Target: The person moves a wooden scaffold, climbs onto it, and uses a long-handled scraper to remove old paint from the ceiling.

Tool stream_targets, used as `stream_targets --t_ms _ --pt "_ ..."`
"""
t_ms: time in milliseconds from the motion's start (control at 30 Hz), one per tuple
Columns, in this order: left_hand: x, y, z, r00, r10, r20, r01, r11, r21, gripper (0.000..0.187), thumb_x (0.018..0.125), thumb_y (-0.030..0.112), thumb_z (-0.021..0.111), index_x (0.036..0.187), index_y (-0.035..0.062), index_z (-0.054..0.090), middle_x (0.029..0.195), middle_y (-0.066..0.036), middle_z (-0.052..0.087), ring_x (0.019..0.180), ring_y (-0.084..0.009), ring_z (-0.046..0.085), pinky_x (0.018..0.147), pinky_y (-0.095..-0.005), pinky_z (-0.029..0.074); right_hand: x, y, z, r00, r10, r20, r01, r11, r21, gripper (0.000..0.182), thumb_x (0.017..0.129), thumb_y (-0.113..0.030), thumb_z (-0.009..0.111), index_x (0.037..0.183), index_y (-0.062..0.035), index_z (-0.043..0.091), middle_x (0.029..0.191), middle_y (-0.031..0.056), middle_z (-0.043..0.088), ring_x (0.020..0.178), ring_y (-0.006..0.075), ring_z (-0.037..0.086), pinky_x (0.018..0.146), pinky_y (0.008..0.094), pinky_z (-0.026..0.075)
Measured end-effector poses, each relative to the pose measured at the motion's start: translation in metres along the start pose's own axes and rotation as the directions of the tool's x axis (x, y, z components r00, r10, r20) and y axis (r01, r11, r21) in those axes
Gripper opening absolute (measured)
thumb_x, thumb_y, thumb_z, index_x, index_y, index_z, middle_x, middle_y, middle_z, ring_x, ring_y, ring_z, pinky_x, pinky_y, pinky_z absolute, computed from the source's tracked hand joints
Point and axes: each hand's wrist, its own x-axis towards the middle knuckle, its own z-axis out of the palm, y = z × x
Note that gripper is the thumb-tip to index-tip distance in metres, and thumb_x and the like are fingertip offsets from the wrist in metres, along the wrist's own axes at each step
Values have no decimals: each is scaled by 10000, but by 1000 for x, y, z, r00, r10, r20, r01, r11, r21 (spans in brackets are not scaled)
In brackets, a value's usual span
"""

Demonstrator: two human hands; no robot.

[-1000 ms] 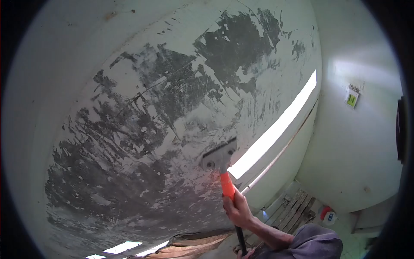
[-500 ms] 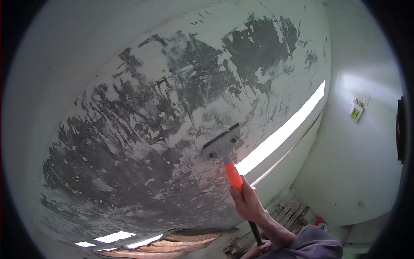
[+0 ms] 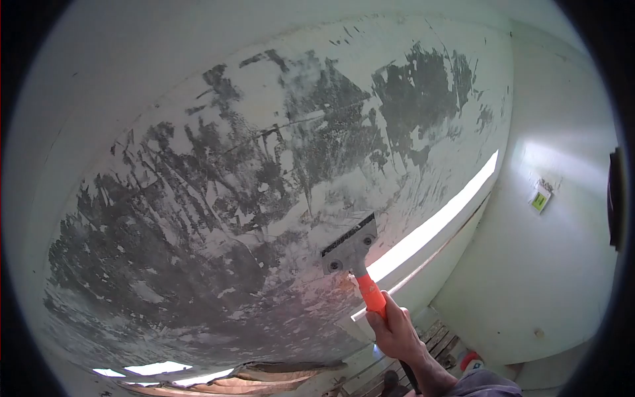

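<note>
My right hand (image 3: 397, 331) is wrapped round the orange handle of a wide scraper (image 3: 350, 250), with its dark shaft running down below the fist. The scraper's grey metal head has two round bolts and a dark blade edge speckled with white. It points up and left, overlapping the large patchy ceiling (image 3: 218, 264) in this view. White coating there is broken by many grey scraped areas and streaks. My left hand is out of sight below the bottom edge of the view.
A long bright window strip (image 3: 436, 221) runs beside the ceiling's right part. On the pale wall is a small green-and-white plate (image 3: 540, 198). Brown curtain fabric (image 3: 271, 382) hangs at the bottom, and wooden slats (image 3: 436, 341) with a red-and-white container (image 3: 471, 362) lie lower right.
The scraper and my right hand have moved down and slightly right in view. The whole scene has shifted as the camera turned. My left hand, earlier low on the shaft, has dropped out of view.
</note>
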Motion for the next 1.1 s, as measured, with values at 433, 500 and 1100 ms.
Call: stream_targets --t_ms 433,500,1100 --pt "40 -40 6 998 65 22 -67 989 133 209 911 300 673 1043 157 598 849 -2 573 784 -132 504 633 -292 407 18 -11 -4 999 -34 30 32 997 66 267 944 -137 560 1146 25 496 643 141 550 547 189 547 532 356 429" --pt "45 -42 5 997 73 18 -75 985 155 205 910 300 673 1035 155 599 843 -2 572 777 -130 503 629 -292 405 14 -5 -4 999 2 38 -4 998 70 260 946 -144 558 1139 22 502 648 139 552 552 181 545 535 355 429" --pt "60 -44 7 999 26 -47 -7 930 367 186 908 301 671 969 135 613 782 3 560 715 -118 492 590 -290 389 7 4 -15 998 55 -15 -55 998 -8 217 943 -158 555 1090 -4 513 700 143 564 594 223 556 582 355 442"
